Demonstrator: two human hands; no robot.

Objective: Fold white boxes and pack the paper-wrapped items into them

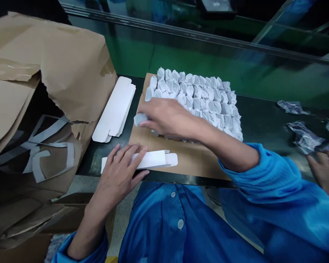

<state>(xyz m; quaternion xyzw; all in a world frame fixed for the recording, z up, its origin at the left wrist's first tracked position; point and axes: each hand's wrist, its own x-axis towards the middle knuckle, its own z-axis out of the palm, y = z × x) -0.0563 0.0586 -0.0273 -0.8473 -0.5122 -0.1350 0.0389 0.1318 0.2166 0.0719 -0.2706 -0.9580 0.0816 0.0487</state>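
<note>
My left hand (122,168) lies over a slim white carton (153,159) at the table's front edge, fingers across its top and thumb along the near side. The carton's right end has its flap sticking out. Farther back, my right hand (167,116) pinches a small paper-wrapped piece (140,119), whose end pokes out to the left. Under and beyond that hand are tight rows of similar white-wrapped pieces (197,92) on a brown cardboard sheet (192,160). My right forearm hides part of the front rows.
Flat white cartons (116,109) lie stacked left of the rows. A large torn cardboard box (79,65) stands at the left with white strips inside. Crumpled clear plastic bags (304,135) lie at the right, near another person's hand (326,173). A green panel (181,54) borders the back.
</note>
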